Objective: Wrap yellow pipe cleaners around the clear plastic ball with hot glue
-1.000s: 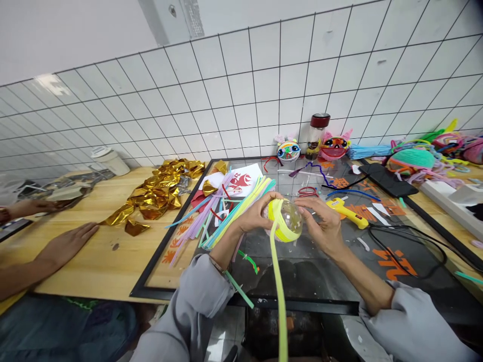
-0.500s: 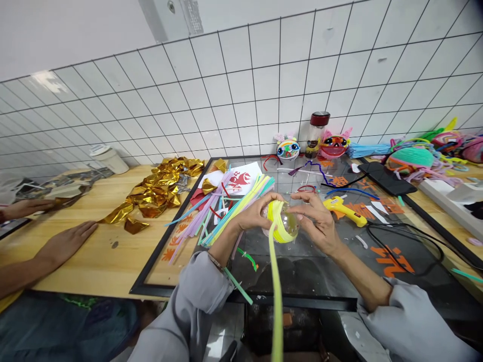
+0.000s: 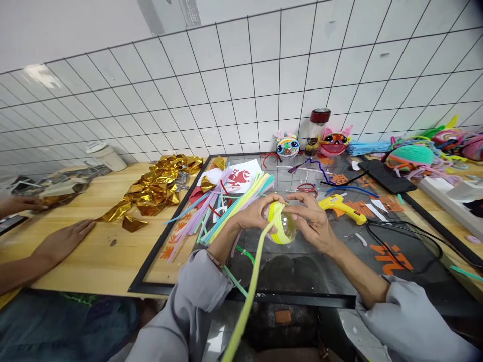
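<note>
Between my hands, above the dark panel, is a clear plastic ball (image 3: 290,229) partly wrapped in yellow pipe cleaner (image 3: 249,296). A long loose end of the yellow strand hangs from it toward the lower edge of the view. My left hand (image 3: 256,212) grips the ball's left side, with fingers curled over the top and the thumb near the strand. My right hand (image 3: 311,221) closes on the right side, its fingertips pressed at the ball and wrap. A bundle of pastel pipe cleaners (image 3: 236,206) lies just left of my left hand.
A yellow glue gun (image 3: 345,207) with a black cord lies right of my hands. Behind are two decorated faces (image 3: 287,147), a red-capped bottle (image 3: 317,131) and a phone (image 3: 388,177). Crumpled gold foil (image 3: 160,183) and another person's hand (image 3: 66,244) are at left.
The loose yellow end has swung from hanging nearly straight down to slanting toward the lower left. Both hands stay on the ball, with small finger shifts.
</note>
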A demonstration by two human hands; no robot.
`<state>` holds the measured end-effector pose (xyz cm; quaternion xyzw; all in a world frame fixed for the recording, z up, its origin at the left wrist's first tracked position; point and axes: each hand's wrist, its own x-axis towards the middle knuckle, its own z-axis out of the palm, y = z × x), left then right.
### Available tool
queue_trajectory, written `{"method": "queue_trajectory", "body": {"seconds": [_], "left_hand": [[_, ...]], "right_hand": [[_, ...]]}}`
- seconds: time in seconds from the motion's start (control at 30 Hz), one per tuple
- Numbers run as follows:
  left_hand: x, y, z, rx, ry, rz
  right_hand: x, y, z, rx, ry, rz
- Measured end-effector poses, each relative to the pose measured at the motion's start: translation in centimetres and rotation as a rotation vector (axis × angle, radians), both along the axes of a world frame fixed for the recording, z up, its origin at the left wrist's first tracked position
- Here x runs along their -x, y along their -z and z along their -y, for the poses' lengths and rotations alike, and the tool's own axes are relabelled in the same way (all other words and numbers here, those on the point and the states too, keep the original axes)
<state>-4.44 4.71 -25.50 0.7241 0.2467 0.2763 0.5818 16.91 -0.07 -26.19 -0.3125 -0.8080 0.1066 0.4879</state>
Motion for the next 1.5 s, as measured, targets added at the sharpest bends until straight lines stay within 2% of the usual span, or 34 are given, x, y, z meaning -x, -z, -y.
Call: {"method": "queue_trajectory", "body": {"seconds": [0.27,0.37,0.47,0.53,0.63,0.7,0.77,0.83,1.0,1.1,1.2,1.27,1.37,1.5], "left_hand": [[0.1,0.3,-0.2,0.027,0.011,0.03],[0.1,0.3,-0.2,0.082,0.002,0.078],[0.1,0.3,0.0,0.148,-0.011,0.165],[0.1,0.3,0.0,0.176,-0.035,0.241],[0.2,0.2,0.0,0.195,-0.097,0.363],[0.3,0.2,0.0,0.225,-0.13,0.422],[0.4,0.1,0.1,0.257,-0.152,0.455],[0.4,0.1,0.0,0.273,-0.165,0.469],[0.4,0.3,-0.1,0.274,-0.177,0.461],[0.2,0.3,0.0,0.278,-0.176,0.47],[0.1,0.2,0.1,0.277,-0.185,0.46],[0.1,0.2,0.1,0.276,-0.188,0.46],[0.1,0.1,0.2,0.271,-0.178,0.437],[0.0,0.3,0.0,0.238,-0.182,0.382]], "right_hand": [[0.2,-0.3,0.1,0.138,-0.07,-0.071],[-0.4,-0.7,-0.3,0.159,-0.018,-0.105],[-2.1,-0.9,-1.3,0.125,0.225,-0.114],[-3.8,-0.9,-2.2,0.095,0.506,-0.03],[-6.1,-0.9,-3.0,0.155,0.908,0.299],[-7.0,-1.1,-3.0,0.322,1.005,0.566],[-7.4,-1.4,-2.9,0.529,0.993,0.763],[-7.5,-1.7,-2.8,0.671,0.962,0.85],[-7.4,-1.9,-3.3,0.751,0.963,0.898],[-7.6,-1.7,-3.7,0.79,0.978,0.808],[-7.9,-1.4,-3.9,0.712,0.993,0.632],[-7.9,-1.2,-3.9,0.541,0.984,0.444],[-7.2,-1.0,-3.6,0.194,0.941,0.129],[-5.4,-1.0,-2.5,-0.122,0.838,0.006]]}}
